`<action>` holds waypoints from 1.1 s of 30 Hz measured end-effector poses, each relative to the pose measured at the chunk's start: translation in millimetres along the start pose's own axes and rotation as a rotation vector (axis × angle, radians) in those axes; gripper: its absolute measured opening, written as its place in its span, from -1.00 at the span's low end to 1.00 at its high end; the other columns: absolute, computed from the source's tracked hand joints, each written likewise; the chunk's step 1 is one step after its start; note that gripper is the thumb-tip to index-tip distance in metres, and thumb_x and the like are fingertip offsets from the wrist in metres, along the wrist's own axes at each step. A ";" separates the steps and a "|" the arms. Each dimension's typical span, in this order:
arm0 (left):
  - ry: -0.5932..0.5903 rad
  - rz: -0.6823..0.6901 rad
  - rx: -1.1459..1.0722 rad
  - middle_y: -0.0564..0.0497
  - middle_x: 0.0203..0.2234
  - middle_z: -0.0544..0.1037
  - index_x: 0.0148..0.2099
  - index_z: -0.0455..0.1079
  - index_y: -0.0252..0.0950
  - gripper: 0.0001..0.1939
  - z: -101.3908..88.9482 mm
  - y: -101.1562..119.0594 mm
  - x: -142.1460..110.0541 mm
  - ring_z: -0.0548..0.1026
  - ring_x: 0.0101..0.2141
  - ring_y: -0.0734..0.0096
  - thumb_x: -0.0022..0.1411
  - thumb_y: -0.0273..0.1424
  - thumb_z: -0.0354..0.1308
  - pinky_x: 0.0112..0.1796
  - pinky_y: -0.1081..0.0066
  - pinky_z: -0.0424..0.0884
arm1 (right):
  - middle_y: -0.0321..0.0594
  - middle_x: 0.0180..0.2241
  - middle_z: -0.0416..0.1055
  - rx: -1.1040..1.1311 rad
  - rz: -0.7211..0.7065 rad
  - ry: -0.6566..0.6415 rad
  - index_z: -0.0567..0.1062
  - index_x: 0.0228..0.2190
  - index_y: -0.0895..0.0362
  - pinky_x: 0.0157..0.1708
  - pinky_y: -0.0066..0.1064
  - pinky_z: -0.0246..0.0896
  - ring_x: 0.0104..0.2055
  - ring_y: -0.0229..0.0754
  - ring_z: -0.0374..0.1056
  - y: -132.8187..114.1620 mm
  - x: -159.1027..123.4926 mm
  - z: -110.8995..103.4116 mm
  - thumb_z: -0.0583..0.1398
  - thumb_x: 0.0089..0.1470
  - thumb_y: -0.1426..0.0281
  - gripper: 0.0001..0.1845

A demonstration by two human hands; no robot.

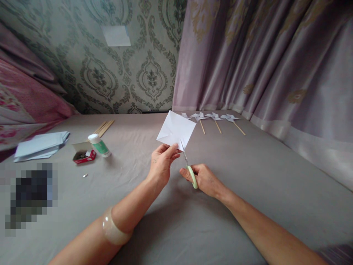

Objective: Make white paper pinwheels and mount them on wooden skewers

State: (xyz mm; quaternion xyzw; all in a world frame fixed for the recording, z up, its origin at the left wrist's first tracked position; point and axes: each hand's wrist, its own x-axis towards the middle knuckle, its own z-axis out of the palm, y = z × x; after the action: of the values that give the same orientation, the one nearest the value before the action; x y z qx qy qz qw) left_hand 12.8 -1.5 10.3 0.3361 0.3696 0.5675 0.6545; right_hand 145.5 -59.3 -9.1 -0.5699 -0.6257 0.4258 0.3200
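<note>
A white square of paper [178, 127] with crease lines is pinched at its lower edge by my left hand [164, 160], thumb on the near face. My right hand [205, 178] grips a pair of scissors [191, 176] with pale green handles. The scissor blades reach up to the paper's bottom corner, one blade lying over its face. Whether a cut runs into the paper there is too small to tell. Beyond the paper lie several white paper pinwheels [214, 116] on wooden sticks, one partly hidden behind the paper.
To the left are a stack of white paper [41, 145], wooden sticks [104, 127], a glue stick [99, 145] and an opened red box [84, 156] of small metal pieces. A small shiny piece [85, 175] lies nearer. Curtains [248, 55] border the grey cloth surface [261, 165] on the right.
</note>
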 end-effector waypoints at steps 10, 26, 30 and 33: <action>-0.003 0.000 -0.013 0.06 -0.58 0.47 -0.52 0.34 -0.35 -0.75 -0.9 -1.4 0.7 0.44 -0.50 0.57 -0.17 -0.37 0.37 -0.38 0.52 0.34 | -0.42 -0.66 -0.07 0.016 -0.003 0.040 0.17 -0.71 0.13 -0.59 -0.46 -0.21 -0.57 -0.37 -0.13 -1.8 0.4 1.7 0.17 -0.08 -0.05 -0.44; 0.007 0.007 -0.017 0.05 -0.56 0.49 -0.50 0.36 -0.35 -0.75 -0.5 -0.9 0.1 0.45 -0.49 0.55 -0.18 -0.37 0.38 -0.37 0.51 0.35 | -0.41 -0.65 -0.08 -0.008 -0.003 0.073 0.18 -0.72 0.14 -0.60 -0.46 -0.21 -0.56 -0.37 -0.13 2.6 2.6 3.1 0.19 -0.09 -0.02 -0.46; -0.010 0.001 -0.009 0.05 -0.57 0.49 -0.52 0.36 -0.36 -0.76 0.9 -1.4 -1.9 0.44 -0.51 0.55 -0.18 -0.38 0.38 -0.38 0.50 0.35 | -0.40 -0.65 -0.06 0.021 0.019 0.073 0.20 -0.72 0.15 -0.59 -0.46 -0.21 -0.56 -0.37 -0.12 0.3 2.9 3.1 0.21 -0.10 0.00 -0.46; -0.026 -0.008 -0.006 0.05 -0.58 0.49 -0.51 0.38 -0.36 -0.77 1.7 -3.2 -3.1 0.45 -0.51 0.54 -0.18 -0.39 0.38 -0.38 0.50 0.35 | -0.41 -0.66 -0.05 0.026 0.013 0.088 0.19 -0.73 0.14 -0.59 -0.46 -0.21 -0.56 -0.37 -0.12 0.5 3.5 2.5 0.21 -0.11 -0.01 -0.45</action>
State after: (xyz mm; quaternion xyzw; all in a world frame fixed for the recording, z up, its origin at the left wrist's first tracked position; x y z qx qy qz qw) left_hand 15.6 -5.0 8.8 0.3400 0.3606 0.5616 0.6626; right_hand 143.0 -56.3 -10.9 -0.5880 -0.6018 0.4105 0.3516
